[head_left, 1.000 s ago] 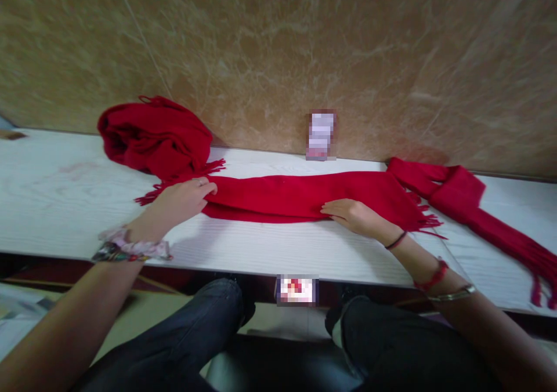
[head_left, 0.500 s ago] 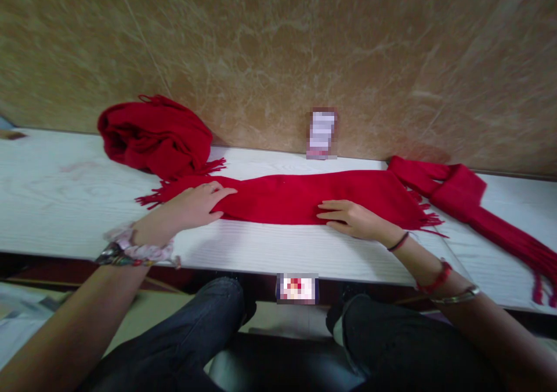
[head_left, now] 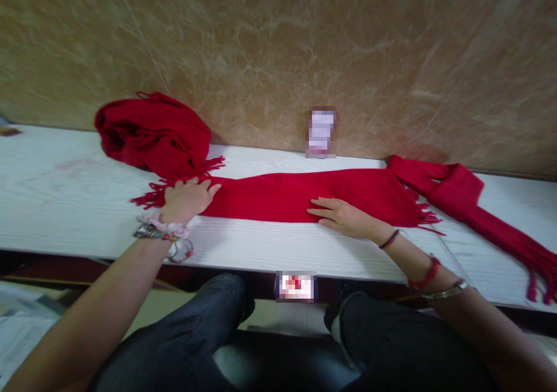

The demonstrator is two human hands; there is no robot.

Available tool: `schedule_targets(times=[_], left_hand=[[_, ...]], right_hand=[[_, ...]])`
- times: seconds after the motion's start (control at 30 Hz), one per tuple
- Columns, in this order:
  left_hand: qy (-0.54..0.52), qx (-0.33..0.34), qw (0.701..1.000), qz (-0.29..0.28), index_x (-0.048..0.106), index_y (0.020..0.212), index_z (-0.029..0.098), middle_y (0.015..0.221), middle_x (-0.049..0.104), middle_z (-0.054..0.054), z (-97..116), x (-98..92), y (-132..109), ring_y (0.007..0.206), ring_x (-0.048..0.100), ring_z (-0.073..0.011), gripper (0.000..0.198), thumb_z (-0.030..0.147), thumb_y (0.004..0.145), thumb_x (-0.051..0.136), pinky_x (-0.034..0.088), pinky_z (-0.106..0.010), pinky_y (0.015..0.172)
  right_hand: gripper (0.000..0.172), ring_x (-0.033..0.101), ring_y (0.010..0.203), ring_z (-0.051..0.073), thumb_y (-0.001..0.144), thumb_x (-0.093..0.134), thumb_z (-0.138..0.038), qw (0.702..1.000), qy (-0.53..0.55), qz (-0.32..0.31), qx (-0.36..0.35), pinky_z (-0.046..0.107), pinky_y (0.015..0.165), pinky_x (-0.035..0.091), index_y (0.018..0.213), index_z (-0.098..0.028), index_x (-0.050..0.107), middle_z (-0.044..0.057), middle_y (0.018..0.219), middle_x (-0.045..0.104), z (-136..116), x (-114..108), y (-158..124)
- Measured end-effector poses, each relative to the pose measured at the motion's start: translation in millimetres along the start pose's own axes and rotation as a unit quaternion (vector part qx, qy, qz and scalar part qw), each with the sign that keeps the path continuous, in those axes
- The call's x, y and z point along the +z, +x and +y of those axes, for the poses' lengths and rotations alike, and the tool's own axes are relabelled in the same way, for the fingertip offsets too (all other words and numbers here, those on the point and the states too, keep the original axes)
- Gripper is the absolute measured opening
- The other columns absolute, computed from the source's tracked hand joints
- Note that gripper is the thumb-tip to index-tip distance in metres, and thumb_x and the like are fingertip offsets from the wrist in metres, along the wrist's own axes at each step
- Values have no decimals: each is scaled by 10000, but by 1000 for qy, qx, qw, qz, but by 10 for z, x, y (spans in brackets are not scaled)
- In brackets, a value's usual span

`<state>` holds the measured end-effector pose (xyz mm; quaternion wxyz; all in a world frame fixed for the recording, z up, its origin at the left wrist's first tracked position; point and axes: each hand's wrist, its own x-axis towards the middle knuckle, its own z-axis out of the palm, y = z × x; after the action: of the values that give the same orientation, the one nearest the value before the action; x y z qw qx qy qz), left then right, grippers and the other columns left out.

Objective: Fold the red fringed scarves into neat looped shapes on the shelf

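A red fringed scarf (head_left: 261, 198) lies stretched out flat across the white tabletop (head_left: 243, 247), its tassels at both ends. On its left end rests my left hand (head_left: 187, 198), fingers spread and pressing the cloth near the fringe. My right hand (head_left: 343, 215) lies flat on the lower edge, right of the scarf's middle, with its fingers extended. Behind my left hand sits a bunched red scarf (head_left: 152, 134), touching the flat one. Another red scarf (head_left: 461, 192), loosely folded, trails off to the right beyond the fringe.
A brown marbled wall (head_left: 270, 61) rises along the table's back edge. A blurred phone-like item (head_left: 321, 132) leans against it. At the front edge, another blurred rectangular item (head_left: 296, 286) shows above my knees. Papers (head_left: 26, 328) lie low at the left.
My left hand has slid left along the scarf toward its fringed end, and its fingers have turned to point up the table. My right hand has shifted slightly left.
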<state>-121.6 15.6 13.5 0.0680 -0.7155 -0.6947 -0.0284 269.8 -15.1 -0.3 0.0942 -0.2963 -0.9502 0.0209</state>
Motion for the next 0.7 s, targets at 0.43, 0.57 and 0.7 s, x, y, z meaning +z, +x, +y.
schedule_targets(times=[0.43, 0.57, 0.7], left_hand=[[41, 59, 997, -43, 640, 1038, 185, 1077, 622, -114, -183, -214, 437, 1054, 548, -268, 300, 288, 859, 423, 413, -363, 834], [13, 31, 998, 47, 604, 1015, 114, 1079, 585, -144, -342, -278, 392, 1032, 528, -252, 321, 298, 884, 375, 401, -359, 849], [-72, 50, 996, 9, 567, 1003, 109, 947, 638, -98, -473, -178, 402, 845, 566, -197, 309, 337, 882, 397, 430, -294, 742]], right_hand=[[384, 405, 1282, 232, 948, 376, -286, 1000, -14, 22, 16, 454, 1046, 365, 1297, -206, 513, 109, 1361, 486, -3, 37, -9], [371, 432, 1260, 247, 935, 407, -266, 998, -24, 44, 39, 486, 1029, 369, 1279, -203, 532, 115, 1337, 511, -17, 89, -19], [353, 478, 1216, 253, 923, 416, -235, 995, -36, 70, 64, 488, 1010, 385, 1234, -176, 571, 119, 1290, 554, -63, 135, -25]])
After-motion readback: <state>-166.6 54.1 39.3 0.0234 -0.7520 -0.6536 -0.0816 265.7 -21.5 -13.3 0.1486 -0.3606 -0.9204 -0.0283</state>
